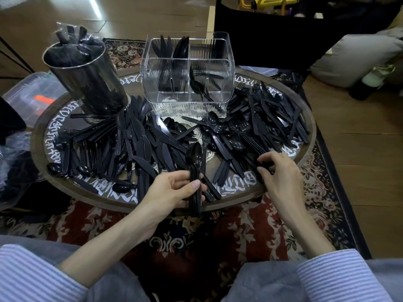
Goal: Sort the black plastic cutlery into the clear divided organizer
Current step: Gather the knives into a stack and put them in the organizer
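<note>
Cutlery (139,138): black, glossy, heaped plastic.

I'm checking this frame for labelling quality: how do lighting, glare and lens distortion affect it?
Head view: dim, warm light merges the black cutlery pile into one dark mass; bright glints on the clear organizer blur its ribbed walls; wide-angle bending tilts the metal cylinder outward; the spoon stack in the left hand stays sharp.

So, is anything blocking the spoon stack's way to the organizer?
Nothing visible. The left hand holds the spoon stack above the loose cutlery pile; the clear divided organizer stands beyond it, open-topped, and lifting over the pile looks unobstructed.
</note>
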